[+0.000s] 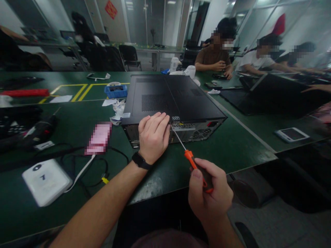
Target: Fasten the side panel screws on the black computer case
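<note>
A black desktop computer case [157, 86] lies flat on the table, its rear panel with the fan grille [203, 133] facing me. My left hand [153, 137], with a dark watch on its wrist, rests at the near edge. Its fingers lie stretched over the top rim, and the palm covers part of the rear panel. My right hand [210, 187] is wrapped round the orange and dark handle of a screwdriver [188, 154]. The metal shaft slants up to the rear panel, beside my left thumb. Whether the tip sits in a screw is too small to tell.
Left of the case are a blue bin [116, 91], crumpled paper [119, 110], a phone [99, 137] and a white power bank [46, 182] joined by a cable. A white device [292, 134] lies at right. Other people sit across the table, one in a brown shirt [212, 55].
</note>
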Action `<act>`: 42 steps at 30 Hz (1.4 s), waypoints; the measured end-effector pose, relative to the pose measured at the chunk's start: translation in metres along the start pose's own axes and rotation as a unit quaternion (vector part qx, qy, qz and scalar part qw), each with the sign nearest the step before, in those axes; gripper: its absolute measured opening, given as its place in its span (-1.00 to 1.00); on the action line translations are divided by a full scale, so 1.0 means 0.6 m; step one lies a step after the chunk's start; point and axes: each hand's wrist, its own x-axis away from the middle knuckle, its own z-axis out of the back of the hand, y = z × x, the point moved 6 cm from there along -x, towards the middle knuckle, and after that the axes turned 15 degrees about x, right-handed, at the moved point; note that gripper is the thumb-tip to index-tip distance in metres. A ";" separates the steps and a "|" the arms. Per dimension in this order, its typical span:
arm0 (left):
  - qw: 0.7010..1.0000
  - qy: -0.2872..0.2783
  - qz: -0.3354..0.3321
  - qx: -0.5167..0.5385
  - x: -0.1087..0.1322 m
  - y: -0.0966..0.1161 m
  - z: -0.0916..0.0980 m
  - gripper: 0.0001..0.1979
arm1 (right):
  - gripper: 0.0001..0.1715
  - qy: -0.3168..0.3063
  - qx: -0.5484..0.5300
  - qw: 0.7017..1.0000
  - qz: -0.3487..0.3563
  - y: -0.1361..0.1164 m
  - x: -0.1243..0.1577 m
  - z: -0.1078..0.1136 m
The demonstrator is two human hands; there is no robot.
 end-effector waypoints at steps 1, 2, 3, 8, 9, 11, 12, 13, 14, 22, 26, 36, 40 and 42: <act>1.000 0.000 0.001 0.001 0.000 0.000 0.000 -0.66 | -0.80 0.000 0.002 1.000 -0.009 0.002 0.001 -0.001; 1.000 0.000 0.002 0.003 0.000 0.000 0.000 -0.66 | -0.80 -0.002 0.003 1.000 -0.020 0.005 0.002 -0.002; 1.000 0.000 0.003 0.006 -0.001 -0.001 0.000 -0.65 | -0.80 -0.004 0.001 1.000 -0.030 0.008 0.003 -0.003; 1.000 -0.002 0.002 0.006 0.000 -0.001 0.002 -0.66 | -0.76 0.000 -0.016 0.999 -0.038 0.014 0.009 -0.006; 1.000 -0.001 -0.002 0.003 0.000 0.000 0.002 -0.66 | -0.76 0.002 -0.016 0.999 -0.034 0.014 0.010 -0.007; 1.000 0.002 -0.010 -0.001 0.000 0.001 0.003 -0.67 | -0.76 0.005 -0.012 0.999 -0.032 0.016 0.012 -0.008; 1.000 0.002 -0.013 -0.003 0.000 0.002 0.003 -0.67 | -0.76 0.007 -0.009 0.999 -0.034 0.017 0.012 -0.008; 1.000 0.003 -0.014 -0.005 0.000 0.002 0.003 -0.67 | -0.76 0.007 -0.007 0.999 -0.038 0.019 0.013 -0.008; 1.000 0.002 -0.013 -0.007 0.000 0.002 0.003 -0.67 | -0.76 0.010 -0.007 0.999 -0.039 0.019 0.013 -0.008; 1.000 0.007 -0.018 -0.003 -0.001 0.004 0.004 -0.68 | -0.64 -0.003 -0.012 1.000 -0.023 0.014 0.011 -0.008; 1.000 0.000 -0.006 0.008 0.001 -0.002 0.001 -0.66 | -0.64 0.006 -0.016 1.000 0.000 0.006 0.006 -0.011; 1.000 0.004 -0.004 0.011 0.002 -0.003 0.000 -0.66 | -0.71 0.011 -0.008 1.000 0.005 0.000 -0.003 -0.012; 1.000 0.007 -0.014 -0.001 0.001 0.000 0.001 -0.67 | -0.76 0.025 0.030 0.999 -0.009 0.004 -0.003 -0.009; 1.000 0.012 -0.020 -0.007 0.000 0.002 0.003 -0.68 | -0.79 0.020 0.041 0.999 -0.024 0.006 -0.006 -0.007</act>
